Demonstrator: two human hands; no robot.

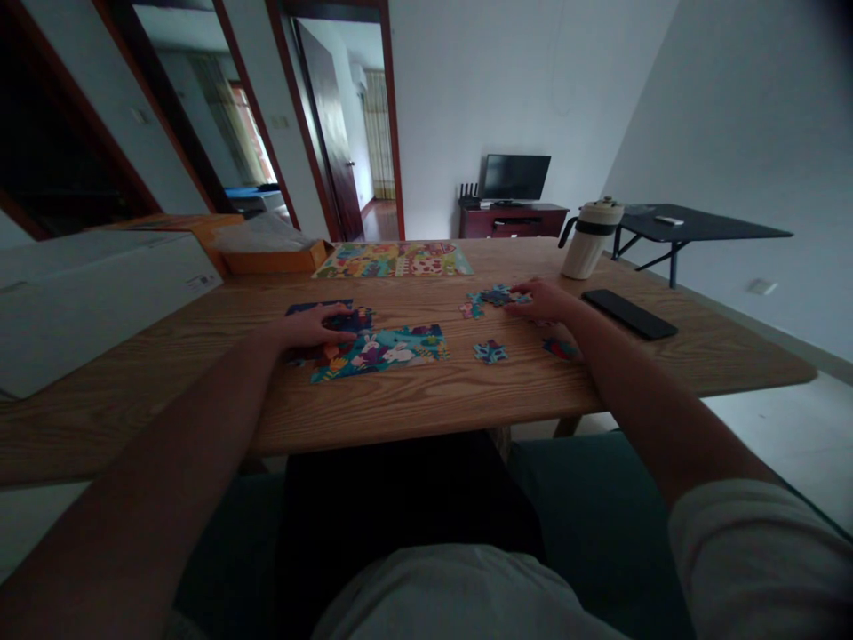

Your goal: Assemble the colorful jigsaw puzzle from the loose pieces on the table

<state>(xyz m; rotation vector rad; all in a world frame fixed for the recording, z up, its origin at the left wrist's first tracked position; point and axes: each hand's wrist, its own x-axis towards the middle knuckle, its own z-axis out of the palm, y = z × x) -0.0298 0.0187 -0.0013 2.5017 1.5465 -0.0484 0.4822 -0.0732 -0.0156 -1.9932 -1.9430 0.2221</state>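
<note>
A partly joined jigsaw puzzle [400, 351] with white rabbits on a teal ground lies on the wooden table. My left hand [310, 327] rests on its left part, fingers apart, with its palm covering some of the picture. Over to the right, my right hand [541, 300] reaches onto a cluster of loose puzzle pieces [497, 295]. Its fingers are stretched out and touch the pieces at the cluster's right side; no piece shows clearly in them. Between the hands lies a small group of pieces [490, 352]. Another piece [560, 348] sits partly behind my right forearm.
A colourful picture sheet [393, 260] lies at the table's far side. On the left stand a white box [99, 293] and an orange box lid [276, 260] holding clear plastic. A black phone [628, 314] and a cream jug [591, 238] are at the right.
</note>
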